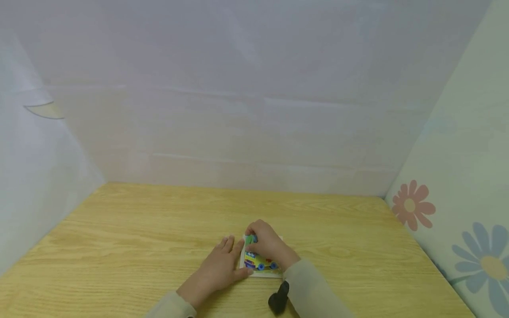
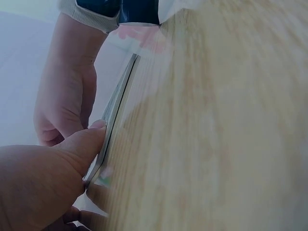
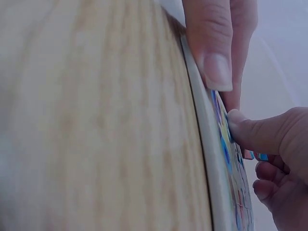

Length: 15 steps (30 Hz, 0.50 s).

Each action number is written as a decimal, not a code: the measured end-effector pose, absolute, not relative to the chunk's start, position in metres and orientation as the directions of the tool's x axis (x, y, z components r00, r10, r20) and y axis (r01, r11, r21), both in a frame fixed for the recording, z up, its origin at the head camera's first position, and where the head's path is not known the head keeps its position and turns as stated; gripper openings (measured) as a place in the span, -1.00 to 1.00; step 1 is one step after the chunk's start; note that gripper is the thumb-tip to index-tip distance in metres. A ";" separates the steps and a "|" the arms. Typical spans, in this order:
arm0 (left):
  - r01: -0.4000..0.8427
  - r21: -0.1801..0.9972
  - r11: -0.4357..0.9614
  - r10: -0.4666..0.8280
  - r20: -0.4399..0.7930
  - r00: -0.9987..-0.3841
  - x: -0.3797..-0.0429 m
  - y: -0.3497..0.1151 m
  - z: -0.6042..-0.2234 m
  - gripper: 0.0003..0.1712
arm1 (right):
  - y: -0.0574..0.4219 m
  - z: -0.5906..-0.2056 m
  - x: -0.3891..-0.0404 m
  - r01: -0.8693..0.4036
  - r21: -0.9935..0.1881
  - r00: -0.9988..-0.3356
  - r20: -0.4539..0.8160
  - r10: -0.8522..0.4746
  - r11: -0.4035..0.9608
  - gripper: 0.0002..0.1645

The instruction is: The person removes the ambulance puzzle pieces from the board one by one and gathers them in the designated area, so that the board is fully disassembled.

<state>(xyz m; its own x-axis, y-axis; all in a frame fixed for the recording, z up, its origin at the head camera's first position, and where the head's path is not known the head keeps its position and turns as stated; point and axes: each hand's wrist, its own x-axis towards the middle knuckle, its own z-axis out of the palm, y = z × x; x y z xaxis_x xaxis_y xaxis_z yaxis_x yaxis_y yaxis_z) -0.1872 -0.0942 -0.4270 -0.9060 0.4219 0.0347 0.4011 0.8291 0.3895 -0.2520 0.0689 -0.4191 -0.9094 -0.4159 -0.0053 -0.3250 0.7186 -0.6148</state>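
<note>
A small jigsaw puzzle board [image 1: 267,275] with a pale frame and a colourful vehicle picture lies flat on the wooden table. My left hand [image 1: 220,266] rests at its left side, fingers stretched out. In the left wrist view the left thumb [image 2: 89,144] presses on the frame's edge. Over the upper part of the board, my right hand [image 1: 267,242] is bent down. It pinches a small colourful puzzle piece [image 3: 262,157] between thumb and fingers, seen edge-on in the right wrist view. The right hand covers part of the picture.
The wooden table [image 1: 139,234] stretches around the board. White sheeting [image 1: 246,132] stands behind it, and a panel with printed flowers [image 1: 409,205] is on the right. A black device [image 1: 278,300] is by the right sleeve.
</note>
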 end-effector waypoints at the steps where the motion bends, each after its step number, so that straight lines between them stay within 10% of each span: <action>1: 0.401 0.390 0.829 0.422 0.035 -0.906 -0.187 -0.094 -0.427 -0.03 | 0.069 -0.419 -0.251 -0.331 -0.615 -0.908 0.001 -0.419 0.716 -0.76; 15: 0.403 0.395 0.825 0.423 0.039 -0.905 -0.184 -0.093 -0.424 -0.03 | 0.076 -0.431 -0.243 -0.322 -0.692 -0.922 0.075 -0.379 0.646 -0.71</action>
